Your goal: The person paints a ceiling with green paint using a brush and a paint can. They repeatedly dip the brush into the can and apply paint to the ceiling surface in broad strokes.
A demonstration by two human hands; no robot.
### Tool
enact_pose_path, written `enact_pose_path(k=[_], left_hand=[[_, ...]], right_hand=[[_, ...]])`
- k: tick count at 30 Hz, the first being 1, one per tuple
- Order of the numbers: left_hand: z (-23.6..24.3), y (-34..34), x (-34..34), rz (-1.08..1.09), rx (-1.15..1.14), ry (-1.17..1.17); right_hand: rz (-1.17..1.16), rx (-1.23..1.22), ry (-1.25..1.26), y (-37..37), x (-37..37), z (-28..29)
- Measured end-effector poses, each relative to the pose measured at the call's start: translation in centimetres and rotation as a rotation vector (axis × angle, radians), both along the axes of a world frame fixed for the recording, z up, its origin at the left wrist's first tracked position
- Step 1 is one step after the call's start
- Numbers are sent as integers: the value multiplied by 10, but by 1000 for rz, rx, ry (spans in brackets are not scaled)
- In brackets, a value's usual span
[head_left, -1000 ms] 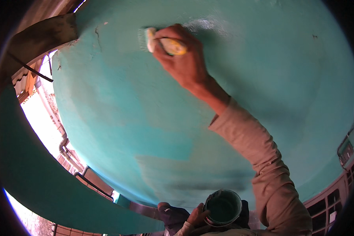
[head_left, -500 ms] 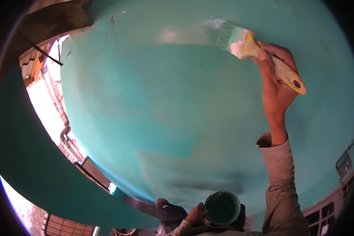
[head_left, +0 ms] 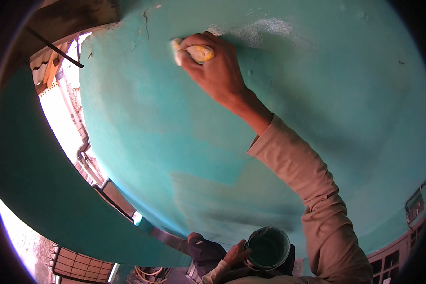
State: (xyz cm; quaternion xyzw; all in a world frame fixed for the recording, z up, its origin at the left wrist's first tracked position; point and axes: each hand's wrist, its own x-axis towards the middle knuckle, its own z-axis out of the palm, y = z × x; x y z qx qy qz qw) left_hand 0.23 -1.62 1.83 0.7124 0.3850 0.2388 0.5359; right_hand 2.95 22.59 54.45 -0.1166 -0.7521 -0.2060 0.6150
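Green covers the broad wall, with a glossy wet patch high up, to the right of the brush. That brush is up at the wall in the right hand, whose fingers are wrapped round its handle. Its yellow end faces back toward the camera and its head points left; the bristles are too blurred to tell how hard they press. Gripping close to the head presumably gives firmer control at this raised reach. Lower down, the left hand grasps the pot by the left of its rim, though how its fingers sit underneath is hidden. Mouth up and close to the body, the pot is likely placed so its dark green contents are steady, within reach and out of the right arm's way.
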Motion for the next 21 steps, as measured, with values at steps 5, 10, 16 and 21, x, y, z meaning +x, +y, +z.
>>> enact_pose_path(k=[5,10,16,21], left_hand=[[5,-1,-3,5,-99,-35],[13,0,-5,-6,-64,-16],[-4,3,-2,5,-57,-61],[-8,4,-3,-17,-87,-117]], right_hand=[[-155,146,55,-16,30,-10],[-250,149,77,-46,72,-15],[-489,207,140,-105,94,-21],[-624,256,170,-121,91,-32]])
